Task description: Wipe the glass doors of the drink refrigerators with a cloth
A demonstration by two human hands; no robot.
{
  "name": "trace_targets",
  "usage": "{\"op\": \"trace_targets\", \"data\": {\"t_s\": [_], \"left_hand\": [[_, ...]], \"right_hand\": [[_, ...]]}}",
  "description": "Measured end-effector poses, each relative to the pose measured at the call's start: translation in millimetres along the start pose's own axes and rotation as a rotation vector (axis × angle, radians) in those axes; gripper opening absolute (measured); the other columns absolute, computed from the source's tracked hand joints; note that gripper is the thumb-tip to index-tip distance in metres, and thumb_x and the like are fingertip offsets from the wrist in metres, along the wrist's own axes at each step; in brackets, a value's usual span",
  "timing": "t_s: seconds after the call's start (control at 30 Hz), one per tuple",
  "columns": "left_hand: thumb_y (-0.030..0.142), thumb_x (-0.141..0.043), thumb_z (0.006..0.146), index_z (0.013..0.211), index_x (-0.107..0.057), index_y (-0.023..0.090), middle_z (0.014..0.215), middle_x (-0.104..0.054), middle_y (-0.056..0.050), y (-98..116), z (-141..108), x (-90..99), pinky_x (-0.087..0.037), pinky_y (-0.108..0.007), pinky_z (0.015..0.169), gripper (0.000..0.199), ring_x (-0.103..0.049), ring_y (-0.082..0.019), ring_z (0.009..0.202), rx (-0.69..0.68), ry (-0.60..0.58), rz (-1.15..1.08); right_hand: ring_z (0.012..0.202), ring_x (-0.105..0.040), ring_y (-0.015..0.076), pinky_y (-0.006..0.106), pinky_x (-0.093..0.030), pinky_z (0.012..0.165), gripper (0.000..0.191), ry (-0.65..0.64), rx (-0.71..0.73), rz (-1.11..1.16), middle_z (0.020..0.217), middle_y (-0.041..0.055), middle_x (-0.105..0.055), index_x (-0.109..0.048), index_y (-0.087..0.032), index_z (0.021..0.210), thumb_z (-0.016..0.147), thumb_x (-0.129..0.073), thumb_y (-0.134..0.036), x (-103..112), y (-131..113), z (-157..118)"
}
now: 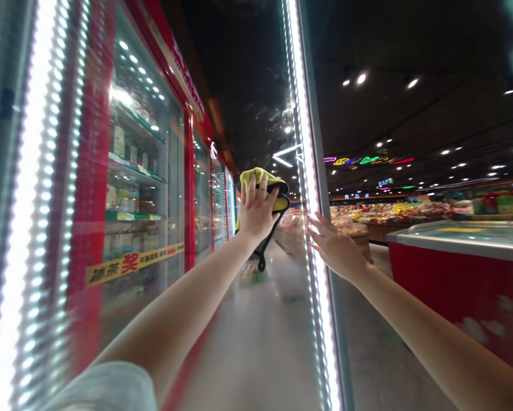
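Note:
A yellow cleaning cloth (260,176) with dark edging and a hanging black loop is pressed to the glass door (256,319) in front of me. My left hand (258,212) lies on the cloth with its fingers spread, holding it to the pane. My right hand (335,245) touches the lit door frame (314,188) at the pane's right side. Its fingers are stretched out and rest flat by the strip of lights, with nothing held in them. Whitish smears show on the glass above the cloth.
On the left, red-framed drinks coolers (189,188) with stocked shelves appear through or mirrored in the glass; I cannot tell which. A red chest freezer (457,297) stands at the right. Farther back are display counters heaped with goods (393,214). A bright light strip (25,205) runs down the left.

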State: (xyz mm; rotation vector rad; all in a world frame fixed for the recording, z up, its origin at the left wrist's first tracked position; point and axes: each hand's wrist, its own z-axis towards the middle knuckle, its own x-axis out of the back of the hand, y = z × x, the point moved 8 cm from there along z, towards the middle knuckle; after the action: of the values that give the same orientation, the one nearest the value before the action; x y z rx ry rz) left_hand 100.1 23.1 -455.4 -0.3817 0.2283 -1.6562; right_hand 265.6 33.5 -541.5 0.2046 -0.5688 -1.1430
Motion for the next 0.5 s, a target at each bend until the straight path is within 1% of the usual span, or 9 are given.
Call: {"op": "trace_targets", "data": {"t_s": [0.07,0.17,0.23,0.27,0.33,0.4,0.43,0.47,0.5], "left_hand": [[0.035,-0.074,0.085,0.146,-0.053,0.024,0.17,-0.025,-0.009,27,-5,-6.4,-0.015,-0.067,0.128,0.066,-0.004,-0.038,0.159,-0.076,-0.026,-0.036],[0.04,-0.078,0.081,0.145,-0.054,0.022,0.169,-0.029,-0.011,63,-41,-16.1,-0.017,-0.064,0.128,0.07,-0.008,-0.037,0.159,-0.319,-0.123,-0.07],[0.041,-0.078,0.081,0.145,-0.053,0.022,0.167,-0.033,-0.011,72,-55,-19.4,-0.018,-0.061,0.129,0.071,-0.012,-0.036,0.159,-0.44,-0.174,-0.069],[0.04,-0.077,0.083,0.145,-0.054,0.022,0.166,-0.035,-0.011,71,-52,-19.9,-0.019,-0.06,0.13,0.069,-0.014,-0.036,0.159,-0.454,-0.18,-0.064],[0.038,-0.072,0.087,0.144,-0.055,0.021,0.165,-0.037,-0.011,62,-27,-18.9,-0.019,-0.061,0.129,0.062,-0.015,-0.035,0.159,-0.367,-0.145,-0.053],[0.036,-0.069,0.089,0.143,-0.056,0.02,0.166,-0.035,-0.013,52,5,-17.5,-0.018,-0.064,0.129,0.058,-0.013,-0.035,0.159,-0.194,-0.076,-0.052],[0.036,-0.069,0.089,0.144,-0.055,0.019,0.167,-0.032,-0.014,52,15,-17.9,-0.016,-0.065,0.128,0.059,-0.011,-0.036,0.159,-0.129,-0.05,-0.057],[0.036,-0.069,0.089,0.145,-0.054,0.018,0.167,-0.031,-0.014,57,18,-19.4,-0.015,-0.065,0.128,0.061,-0.01,-0.037,0.159,-0.098,-0.037,-0.065],[0.037,-0.069,0.088,0.147,-0.052,0.017,0.168,-0.03,-0.014,65,15,-21.9,-0.014,-0.065,0.129,0.064,-0.01,-0.037,0.159,-0.099,-0.037,-0.072]], "right_hand": [[0.149,-0.042,0.0293,0.049,-0.056,0.109,0.043,0.017,-0.014,0.041,0.153,0.0139,-0.053,-0.066,-0.017,0.133,0.094,-0.051,-0.006,2,5,-1],[0.146,-0.046,0.0252,0.046,-0.05,0.116,0.051,0.063,-0.039,0.111,0.15,0.0123,-0.058,-0.068,-0.016,0.13,0.09,-0.042,0.002,7,13,-2],[0.142,-0.052,0.0225,0.043,-0.049,0.117,0.054,0.1,-0.064,0.166,0.145,0.0111,-0.062,-0.07,-0.016,0.128,0.089,-0.038,0.004,11,20,2],[0.14,-0.055,0.0217,0.042,-0.049,0.117,0.055,0.125,-0.084,0.194,0.143,0.0109,-0.064,-0.07,-0.016,0.127,0.088,-0.037,0.004,14,24,5],[0.135,-0.059,0.0212,0.043,-0.047,0.118,0.056,0.192,-0.143,0.245,0.138,0.0107,-0.068,-0.072,-0.016,0.126,0.088,-0.035,0.003,21,35,13],[0.131,-0.062,0.0207,0.042,-0.047,0.118,0.058,0.264,-0.204,0.288,0.135,0.0097,-0.07,-0.072,-0.016,0.127,0.086,-0.035,0.003,28,47,21],[0.13,-0.063,0.0206,0.042,-0.048,0.118,0.058,0.293,-0.227,0.304,0.134,0.009,-0.071,-0.071,-0.016,0.128,0.086,-0.036,0.002,31,52,24],[0.129,-0.063,0.0206,0.042,-0.048,0.117,0.058,0.315,-0.242,0.316,0.133,0.0082,-0.071,-0.071,-0.017,0.129,0.086,-0.037,0.001,33,56,26],[0.129,-0.063,0.0207,0.043,-0.049,0.116,0.057,0.328,-0.251,0.326,0.132,0.0073,-0.072,-0.071,-0.018,0.13,0.086,-0.038,-0.001,35,59,28]]}}
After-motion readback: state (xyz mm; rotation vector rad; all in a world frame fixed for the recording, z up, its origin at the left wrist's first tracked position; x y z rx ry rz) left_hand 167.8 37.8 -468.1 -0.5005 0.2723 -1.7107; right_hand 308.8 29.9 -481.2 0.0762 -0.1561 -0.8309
